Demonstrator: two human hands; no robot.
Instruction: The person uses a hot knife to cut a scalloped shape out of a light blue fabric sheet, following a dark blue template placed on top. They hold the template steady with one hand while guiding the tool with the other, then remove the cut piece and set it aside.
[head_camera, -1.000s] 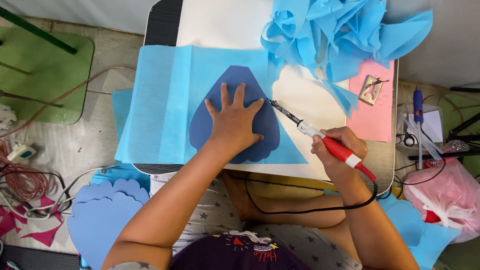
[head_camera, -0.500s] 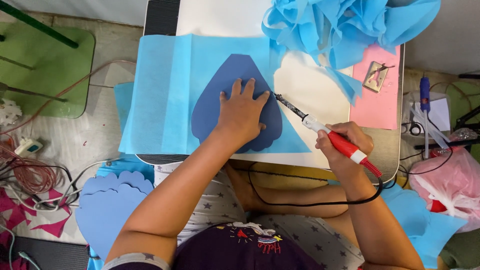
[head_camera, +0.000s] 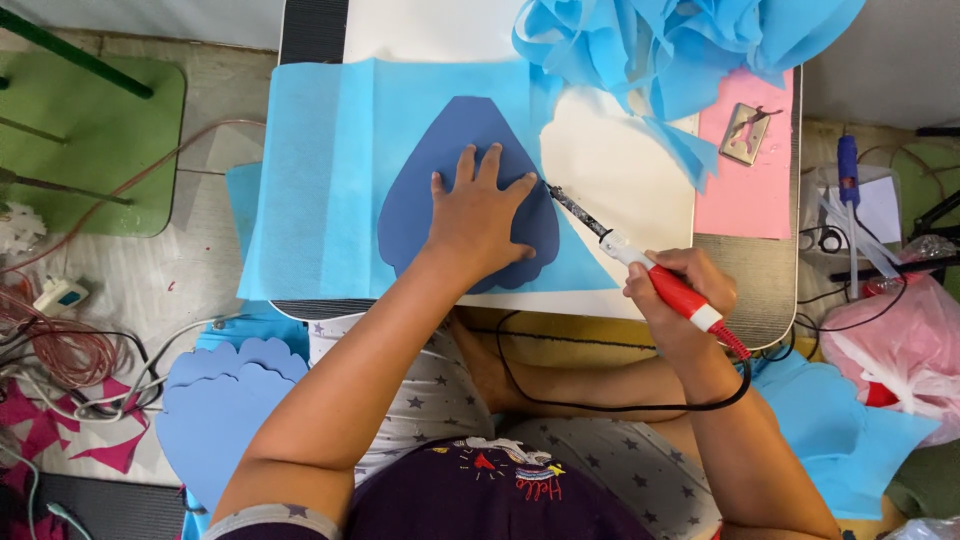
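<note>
On the white tabletop (head_camera: 620, 180), my left hand (head_camera: 480, 215) lies flat, fingers spread wide, pressing a dark blue scalloped template (head_camera: 440, 160) onto light blue fabric (head_camera: 330, 170). My right hand (head_camera: 680, 290) has its fingers wrapped around a red-handled soldering iron (head_camera: 640, 260), its tip touching the template's right edge beside my left fingertips.

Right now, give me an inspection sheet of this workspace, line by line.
Surface: small white table, mostly covered.
Job's things: light blue sheet with dark blue scalloped template on it; red-handled hot cutting tool, tip at the template's right edge.
Clutter: crumpled blue scraps, pink sheet, metal clip.
Hands: left hand flat on template; right hand grips tool.
Cables: black cord across lap; tangled wires on floor.
Surroundings: cut blue shapes, pink bag.
</note>
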